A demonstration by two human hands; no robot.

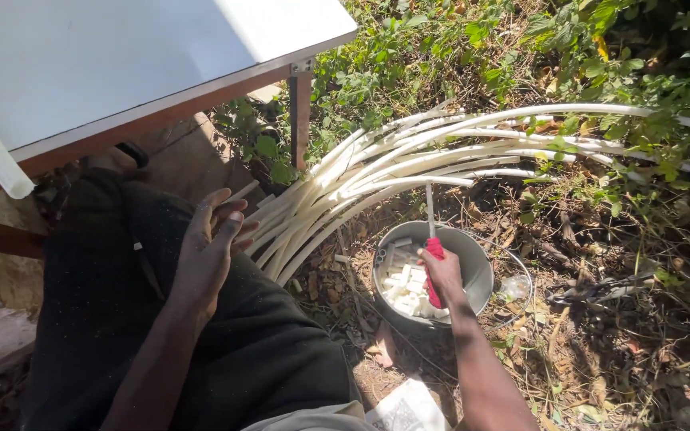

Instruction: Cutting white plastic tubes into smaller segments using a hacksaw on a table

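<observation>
My left hand [211, 243] rests on my lap over dark trousers and closes on the near ends of a bundle of long white peeled stalks [409, 156] that curve away over the ground to the right. My right hand [443, 271] hangs over a grey metal bucket [481, 267] and grips a tool with a red-wrapped handle [434, 254]; its thin blade points up toward the stalks. Short white cut pieces [405, 287] lie inside the bucket.
A white-topped table [105, 56] with a wooden frame and leg [301, 112] stands at upper left. Green weeds [569, 40] cover the back. Dry leaves, twigs and soil [600, 343] surround the bucket. A printed paper [409, 407] lies near my knee.
</observation>
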